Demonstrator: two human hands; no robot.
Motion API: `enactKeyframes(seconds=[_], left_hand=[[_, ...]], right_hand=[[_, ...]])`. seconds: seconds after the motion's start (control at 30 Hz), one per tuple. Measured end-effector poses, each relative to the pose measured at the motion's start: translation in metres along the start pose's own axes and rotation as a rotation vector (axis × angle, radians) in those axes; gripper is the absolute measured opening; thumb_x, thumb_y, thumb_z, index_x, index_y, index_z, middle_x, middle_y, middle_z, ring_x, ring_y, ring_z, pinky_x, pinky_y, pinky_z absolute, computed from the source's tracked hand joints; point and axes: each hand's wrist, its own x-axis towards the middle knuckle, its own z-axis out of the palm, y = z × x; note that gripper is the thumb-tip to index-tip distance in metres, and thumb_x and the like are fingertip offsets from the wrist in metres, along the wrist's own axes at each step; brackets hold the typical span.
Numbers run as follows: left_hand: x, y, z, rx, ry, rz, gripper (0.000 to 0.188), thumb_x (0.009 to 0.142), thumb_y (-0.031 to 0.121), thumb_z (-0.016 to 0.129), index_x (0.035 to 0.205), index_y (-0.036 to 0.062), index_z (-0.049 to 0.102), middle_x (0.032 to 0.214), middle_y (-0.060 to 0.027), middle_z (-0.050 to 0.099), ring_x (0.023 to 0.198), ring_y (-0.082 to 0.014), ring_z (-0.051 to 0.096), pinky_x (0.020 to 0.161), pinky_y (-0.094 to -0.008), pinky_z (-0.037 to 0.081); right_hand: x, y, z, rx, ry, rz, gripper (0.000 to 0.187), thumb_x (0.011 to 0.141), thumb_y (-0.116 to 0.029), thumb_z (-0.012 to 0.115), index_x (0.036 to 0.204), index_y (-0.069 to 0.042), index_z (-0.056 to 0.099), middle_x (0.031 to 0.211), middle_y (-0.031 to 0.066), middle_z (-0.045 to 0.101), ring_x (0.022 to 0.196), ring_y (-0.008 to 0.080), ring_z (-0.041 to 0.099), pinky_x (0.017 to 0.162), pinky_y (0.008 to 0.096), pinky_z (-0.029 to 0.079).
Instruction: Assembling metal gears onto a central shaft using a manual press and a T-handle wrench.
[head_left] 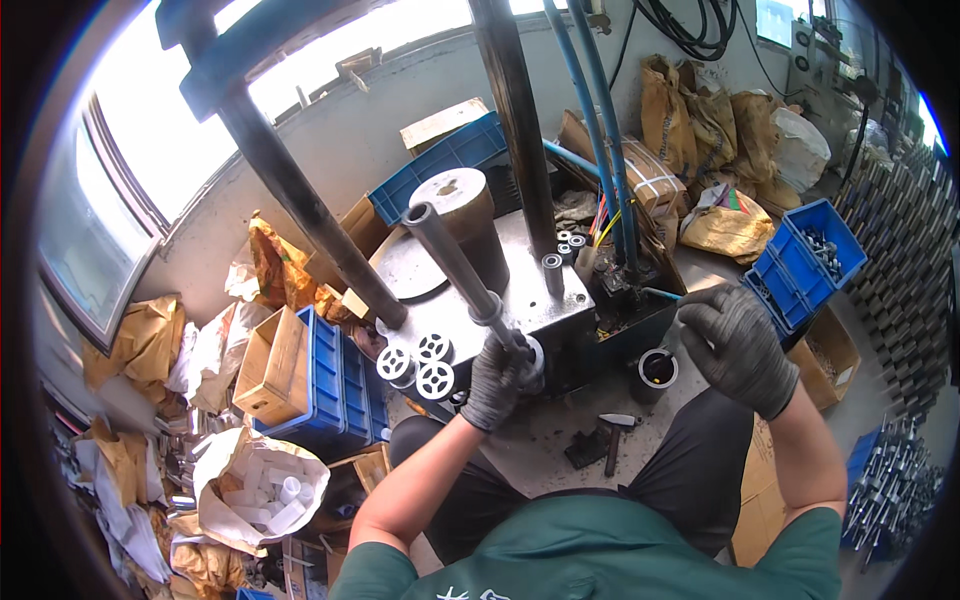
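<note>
Two hands (495, 382) (738, 350) flank one pot (654, 388) with dark contents.

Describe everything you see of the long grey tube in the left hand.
The long grey tube looks like metal, straight and round, with a dark, open mouth at its upper end. Lower down sits a wider collar. It leans toward the upper left of the picture. The gloved left hand grips it below the collar, hiding part; where it ends is unclear.
</note>
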Motion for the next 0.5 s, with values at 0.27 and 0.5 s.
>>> enactKeyframes(seconds=[0.27,0.5], left_hand=[[0.169,0.161,-0.035,0.690,0.171,0.666,0.014,0.103,0.003,0.063,0.116,0.0069,0.058,0.094,-0.0021,0.062,0.082,-0.0105,0.061,0.074,-0.0288,0.054],[0.292,0.152,-0.096,0.544,0.236,0.411,0.007,0.104,0.004,0.063,0.105,0.0066,0.057,0.083,-0.0034,0.062,0.075,-0.0131,0.060,0.071,-0.0304,0.053]], right_hand=[[0.011,0.063,0.001,-0.395,-0.945,0.167,0.055,0.083,-0.037,0.066,0.131,-0.010,0.071,0.109,0.0198,0.073,0.101,0.0368,0.072,0.091,0.0484,0.057],[0.022,0.081,-0.012,-0.152,-1.059,0.144,0.068,0.085,-0.042,0.063,0.147,-0.013,0.059,0.115,0.0233,0.074,0.107,0.0403,0.071,0.097,0.0493,0.055]])
